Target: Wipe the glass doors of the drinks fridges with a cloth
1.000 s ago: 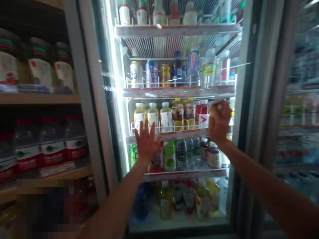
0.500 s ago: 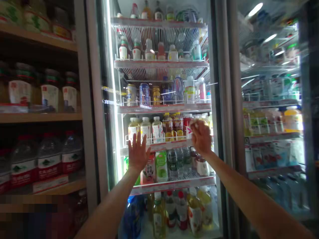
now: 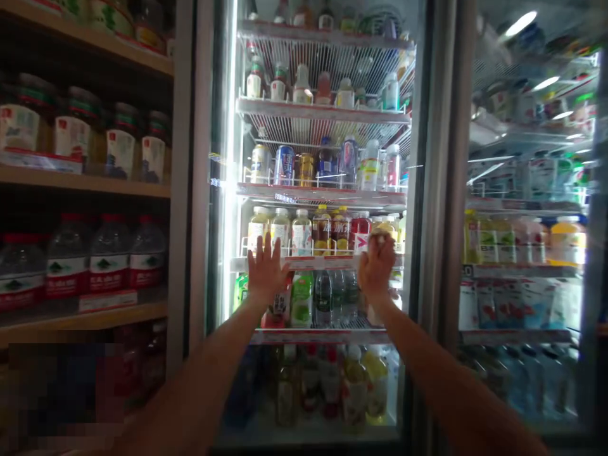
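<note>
My left hand (image 3: pixel 266 269) is raised with fingers spread, palm toward the glass door (image 3: pixel 308 320) of a lit drinks cooler. It appears to lie flat on the glass, in front of the bottles of pale drink (image 3: pixel 280 225). To the right, my right hand (image 3: pixel 377 266) is up at nearly the same height, fingers bent around a small pale wad (image 3: pixel 380 235), like a crumpled cloth or tissue. The wad is blurred and mostly covered by the fingers. Just left of it, behind the glass, stands a red-capped bottle (image 3: pixel 361 231).
Wooden shelves (image 3: pixel 85 180) with dark-capped bottles and red-labelled water bottles (image 3: pixel 109 253) stand on the left. A metal door frame (image 3: pixel 439 209) separates this cooler from a second glass-fronted cooler (image 3: pixel 527 272) on the right. Light reflections streak the glass.
My right hand has moved a little down and left across the front of the cooler, still around the pale wad. My left hand stays spread. The camera view has shifted.
</note>
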{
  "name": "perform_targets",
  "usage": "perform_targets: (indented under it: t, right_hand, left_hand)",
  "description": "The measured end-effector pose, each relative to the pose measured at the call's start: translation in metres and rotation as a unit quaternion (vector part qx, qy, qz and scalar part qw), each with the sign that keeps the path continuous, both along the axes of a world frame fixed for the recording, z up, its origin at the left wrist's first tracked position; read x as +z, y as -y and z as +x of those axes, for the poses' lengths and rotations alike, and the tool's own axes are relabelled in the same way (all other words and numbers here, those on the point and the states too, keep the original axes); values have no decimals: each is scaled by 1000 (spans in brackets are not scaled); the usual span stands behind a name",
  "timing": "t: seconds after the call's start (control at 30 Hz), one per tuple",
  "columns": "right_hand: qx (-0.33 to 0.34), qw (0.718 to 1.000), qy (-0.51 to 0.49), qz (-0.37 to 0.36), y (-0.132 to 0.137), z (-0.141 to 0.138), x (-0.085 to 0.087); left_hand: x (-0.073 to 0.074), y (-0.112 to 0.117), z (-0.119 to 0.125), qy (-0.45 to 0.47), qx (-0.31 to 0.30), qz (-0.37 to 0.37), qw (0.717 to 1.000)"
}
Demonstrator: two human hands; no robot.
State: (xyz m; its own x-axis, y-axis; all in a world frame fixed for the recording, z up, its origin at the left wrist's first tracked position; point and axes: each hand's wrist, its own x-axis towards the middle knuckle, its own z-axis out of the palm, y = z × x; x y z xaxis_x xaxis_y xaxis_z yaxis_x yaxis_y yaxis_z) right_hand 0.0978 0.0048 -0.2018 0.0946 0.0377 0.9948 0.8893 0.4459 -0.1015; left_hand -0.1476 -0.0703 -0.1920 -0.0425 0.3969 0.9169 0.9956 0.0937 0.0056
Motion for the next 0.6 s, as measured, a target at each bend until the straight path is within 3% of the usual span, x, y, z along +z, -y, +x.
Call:
perform_targets:
  t: [0.1,0.13,0.17,0.27,0.33,0.43,0.47,0.5,0.6]
  right_hand:
    - [37,976,212,-29,6,-6,-7]
    - [39,969,239,-40,6,-4,-10]
    - [30,974,221,-49,6,0,-11]
    - [-19,998,-2,-57,2,17,-18]
    - [-19,998,-25,-50,2,24,-29]
    - [35,978,199,-43,5,30,-48]
    - [43,972,229,-43,4,34,-52]
    - [38,977,206,-42,2,38,-55]
    - [-14,999,-32,-29,-7,50,-53]
  left_hand:
    - [-4,3,8,15,-4,-17,1000]
    - [-7,5,10,11,-7,-24,1000]
    - [-10,6,11,6,-8,-31,999]
    - [-20,9,13,-7,-7,-54,999]
    - [-26,10,15,-10,-1,-56,998]
    - [-35,8,18,-15,6,-46,999]
    - [-37,8,18,-18,5,-44,999]
    - [-39,7,19,-21,3,-45,999]
    - [-44,7,22,-21,0,-50,999]
